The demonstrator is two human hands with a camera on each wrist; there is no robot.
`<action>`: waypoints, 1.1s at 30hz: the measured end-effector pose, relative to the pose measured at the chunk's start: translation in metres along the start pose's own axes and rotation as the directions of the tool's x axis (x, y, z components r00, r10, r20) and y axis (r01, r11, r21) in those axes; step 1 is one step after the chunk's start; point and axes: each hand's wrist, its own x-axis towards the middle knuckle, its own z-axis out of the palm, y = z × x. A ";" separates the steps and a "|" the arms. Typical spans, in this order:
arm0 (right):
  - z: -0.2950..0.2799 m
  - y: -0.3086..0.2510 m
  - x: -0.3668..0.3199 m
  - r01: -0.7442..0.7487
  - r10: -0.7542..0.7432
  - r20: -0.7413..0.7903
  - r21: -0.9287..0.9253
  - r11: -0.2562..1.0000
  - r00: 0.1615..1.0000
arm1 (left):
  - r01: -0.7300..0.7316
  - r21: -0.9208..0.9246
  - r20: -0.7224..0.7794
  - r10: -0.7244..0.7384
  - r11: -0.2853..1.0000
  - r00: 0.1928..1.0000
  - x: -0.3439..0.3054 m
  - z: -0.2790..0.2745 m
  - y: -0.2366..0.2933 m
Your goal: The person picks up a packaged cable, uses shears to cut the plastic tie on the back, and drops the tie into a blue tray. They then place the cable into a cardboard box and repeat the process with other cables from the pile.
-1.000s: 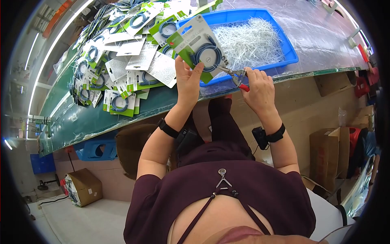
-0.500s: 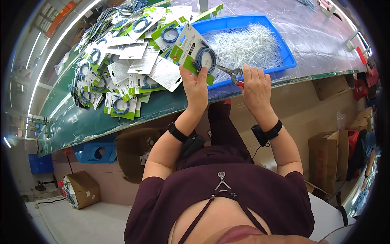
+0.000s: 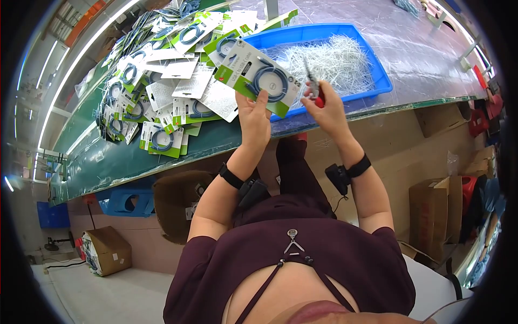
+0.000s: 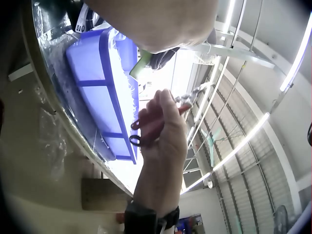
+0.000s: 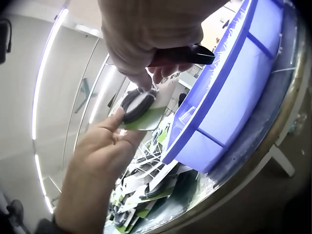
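Cable ring-coiled on flat card; red-handled metal tool.

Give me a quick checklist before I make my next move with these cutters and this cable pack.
1. Cable pack held in left hand: ok.
2. Red-handled cutters gripped in right hand: ok.
3. Cutter blades clear of the pack: ok, pointing away from it.
4. Blades closed: cannot tell, blurred.
5. Blue tray of white clippings within easy reach: ok, seemingly.
6. Cable free of stray strands: cannot tell, too small.
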 end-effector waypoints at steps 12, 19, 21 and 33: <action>0.039 -0.013 0.008 0.133 -0.135 0.090 0.031 0.991 0.987 | 0.022 -0.216 -0.063 -0.036 0.976 0.997 -0.024 -0.026 0.030; 0.019 0.019 0.051 0.104 -0.108 -0.005 -0.232 0.967 0.994 | -0.053 0.181 -0.404 0.123 0.982 0.906 -0.107 -0.179 0.146; 0.011 0.045 0.064 0.243 -0.334 -0.059 -0.572 0.783 0.941 | 0.050 0.366 -0.423 0.118 0.929 0.898 -0.153 -0.225 0.163; -0.001 -0.017 -0.007 0.069 -0.070 -0.012 -0.079 0.994 0.997 | 0.174 0.215 -0.286 -0.109 0.961 0.952 -0.113 -0.209 0.106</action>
